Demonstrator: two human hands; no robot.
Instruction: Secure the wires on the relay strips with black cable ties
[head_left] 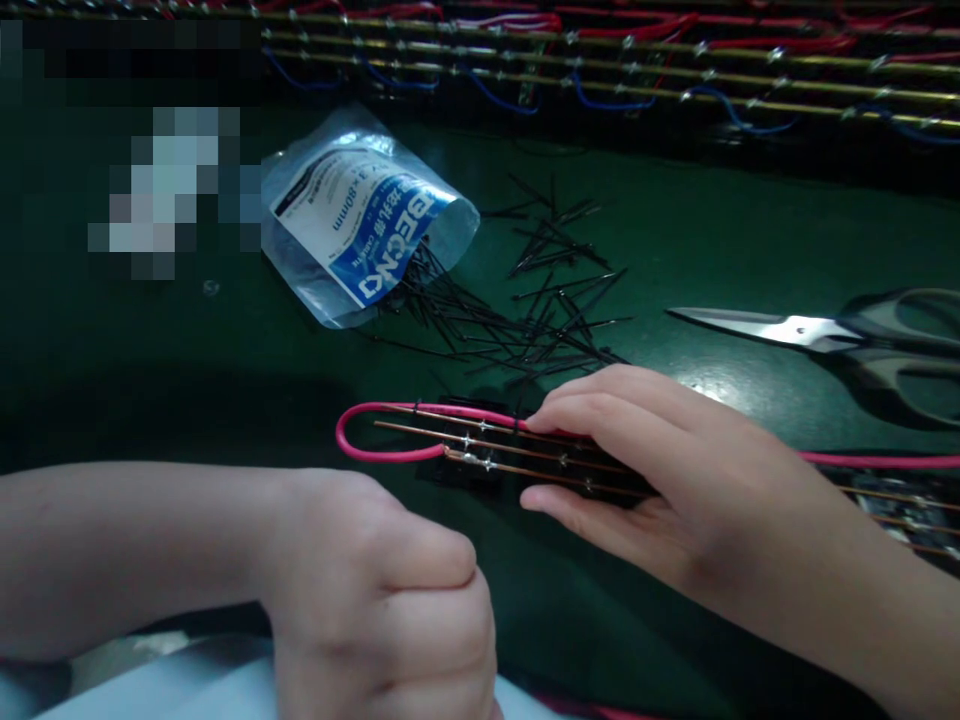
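Near the front middle, my left hand is closed in a fist, turned down; whatever its fingers enclose, if anything, is hidden. My right hand grips a narrow strip of parallel copper rods with shiny solder joints, thumb on the near side and fingers on the far side. A pink-red wire loops around the strip's left end and runs along its far edge under my fingers. Small black ties hold this wire to the strip. Beyond my right hand lie loose black cable ties.
A clear plastic cable tie bag lies open, spilling ties to the right. Scissors rest at the right, blades pointing left. Longer rod assemblies with red and blue wires span the back of the dark green table.
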